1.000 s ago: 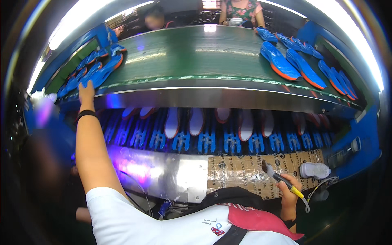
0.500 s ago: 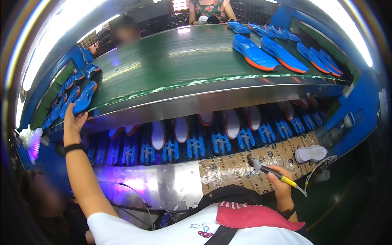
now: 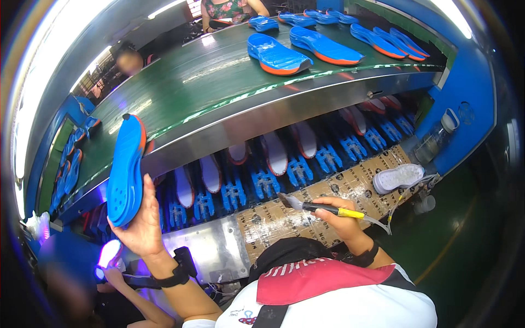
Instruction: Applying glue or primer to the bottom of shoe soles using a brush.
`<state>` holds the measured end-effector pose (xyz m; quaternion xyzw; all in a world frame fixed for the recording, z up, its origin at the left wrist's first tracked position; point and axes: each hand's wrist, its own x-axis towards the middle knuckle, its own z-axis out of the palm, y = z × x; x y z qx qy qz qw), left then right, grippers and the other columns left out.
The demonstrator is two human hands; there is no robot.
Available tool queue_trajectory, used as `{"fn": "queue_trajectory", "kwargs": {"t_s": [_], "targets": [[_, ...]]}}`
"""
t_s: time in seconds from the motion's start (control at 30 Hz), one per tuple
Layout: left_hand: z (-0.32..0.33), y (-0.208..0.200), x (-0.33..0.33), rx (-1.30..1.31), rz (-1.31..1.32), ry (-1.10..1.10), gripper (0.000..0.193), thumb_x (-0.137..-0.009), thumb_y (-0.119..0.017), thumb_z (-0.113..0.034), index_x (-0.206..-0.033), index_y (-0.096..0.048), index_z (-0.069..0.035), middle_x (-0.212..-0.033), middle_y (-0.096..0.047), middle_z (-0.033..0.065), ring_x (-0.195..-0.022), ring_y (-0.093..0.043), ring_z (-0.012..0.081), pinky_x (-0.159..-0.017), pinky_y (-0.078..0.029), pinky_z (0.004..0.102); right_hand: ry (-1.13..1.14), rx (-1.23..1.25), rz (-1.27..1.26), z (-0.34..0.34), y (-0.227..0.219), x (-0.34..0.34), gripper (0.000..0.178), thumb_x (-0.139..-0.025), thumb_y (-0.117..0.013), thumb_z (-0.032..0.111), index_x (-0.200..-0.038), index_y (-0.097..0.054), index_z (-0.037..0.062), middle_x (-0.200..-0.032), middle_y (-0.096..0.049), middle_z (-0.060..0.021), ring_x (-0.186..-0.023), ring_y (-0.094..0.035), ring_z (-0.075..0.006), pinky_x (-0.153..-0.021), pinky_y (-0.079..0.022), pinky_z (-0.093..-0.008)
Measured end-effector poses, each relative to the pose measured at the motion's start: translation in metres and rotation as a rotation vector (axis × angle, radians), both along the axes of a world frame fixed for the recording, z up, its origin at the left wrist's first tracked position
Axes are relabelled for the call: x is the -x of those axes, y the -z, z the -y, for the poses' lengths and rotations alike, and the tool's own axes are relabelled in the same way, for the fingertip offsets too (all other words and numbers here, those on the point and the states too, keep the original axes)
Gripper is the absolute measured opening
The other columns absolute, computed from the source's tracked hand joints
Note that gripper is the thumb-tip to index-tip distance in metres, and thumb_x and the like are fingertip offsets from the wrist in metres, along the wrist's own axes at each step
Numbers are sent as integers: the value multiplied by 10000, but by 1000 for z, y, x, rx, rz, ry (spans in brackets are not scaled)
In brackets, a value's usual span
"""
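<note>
My left hand [image 3: 143,229] is closed on the heel end of a blue shoe sole [image 3: 124,172] with an orange edge. The sole stands nearly upright in front of the belt's near edge, toe end up. In my right hand [image 3: 342,221] is a brush [image 3: 331,211] with a black and yellow handle and a thin tube at its rear end. Its bristles point left, above a cardboard-covered ledge [image 3: 279,229]. On the ledge's right end rests a white shoe upper [image 3: 399,177], with my right hand to its left.
More blue soles [image 3: 322,46] lie on the green conveyor belt [image 3: 191,82] at both ends. Below, a rack of blue holders [image 3: 266,183] carries white-bottomed uppers [image 3: 275,156]. At lower left, a co-worker's hand [image 3: 114,276] holds a lit white piece. A clear jug [image 3: 437,136] stands right.
My left hand has lifted a blue sole from the belt's left end and brought it closer. The brush is still in my right hand, now more level. The whole view has shifted.
</note>
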<state>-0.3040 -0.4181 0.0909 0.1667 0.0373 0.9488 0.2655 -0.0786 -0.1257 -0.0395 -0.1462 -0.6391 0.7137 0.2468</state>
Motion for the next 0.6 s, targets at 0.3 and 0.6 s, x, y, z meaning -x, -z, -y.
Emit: {"fn": "queue_trajectory", "kwargs": {"t_s": [0.3,0.6], "targets": [[-14,22,45,65,-55,162,764,-819,-547,-460,-1368,-255,-16,-1373,-279,270,-1187,-394,419,-900,-407,563,-86,-86,-30,-5,3,-12,245,-773,-659,67,-1002,-634,-15,-890,-647,-80,-767,-589,-99,-679,-453,-219],[-59,97,-52,394,-173,161,767,-784,-520,-560,-1305,-382,-15,-1233,-469,246,-1093,-498,421,-853,-446,583,-133,197,-297,0,-49,-2,258,-793,-602,7,-1039,-554,-54,-936,-644,-145,-813,-636,-146,-731,-511,-250]]}}
